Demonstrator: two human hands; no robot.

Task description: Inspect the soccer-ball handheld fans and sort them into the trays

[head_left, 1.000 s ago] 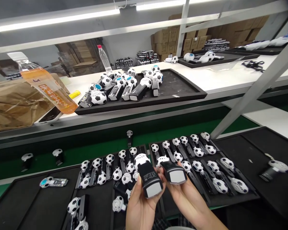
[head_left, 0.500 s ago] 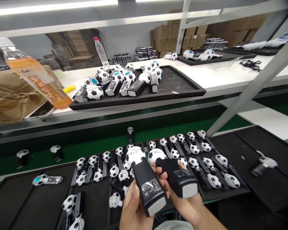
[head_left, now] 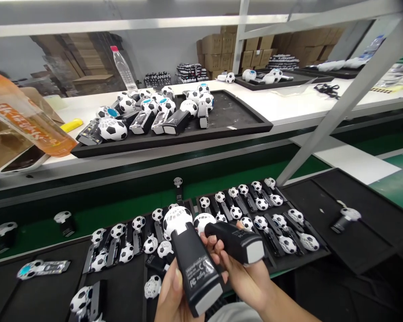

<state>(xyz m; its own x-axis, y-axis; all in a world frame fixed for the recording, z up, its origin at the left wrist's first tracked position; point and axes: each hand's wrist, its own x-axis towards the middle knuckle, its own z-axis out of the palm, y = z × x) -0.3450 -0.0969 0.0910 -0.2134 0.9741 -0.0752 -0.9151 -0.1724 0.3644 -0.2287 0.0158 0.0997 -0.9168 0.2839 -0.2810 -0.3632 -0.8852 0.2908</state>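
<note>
My left hand (head_left: 172, 290) is closed round the black handle of a handheld fan (head_left: 196, 268), whose label and light grey end face me. Its white, slotted, football-patterned head points away. My right hand (head_left: 245, 279) grips a second handheld fan (head_left: 237, 241) by its black handle, tilted to the right, and some fingers reach towards the first one. The two fans are side by side, their heads close together. Below and behind them, a black tray (head_left: 121, 286) on the left and another black tray (head_left: 275, 264) on the right hold rows of similar football fans.
On the white shelf (head_left: 255, 105) stands a black tray (head_left: 221, 129) with piled fans, an orange drink bottle (head_left: 30, 120), a clear bottle (head_left: 123, 69) and a phone (head_left: 25, 158). A slanted metal post (head_left: 322, 125) rises at right. Single fans lie on the green belt (head_left: 104, 205).
The view has shifted, so shelf and trays appear further left. Both hands keep hold of their fans; the right one has turned a little flatter.
</note>
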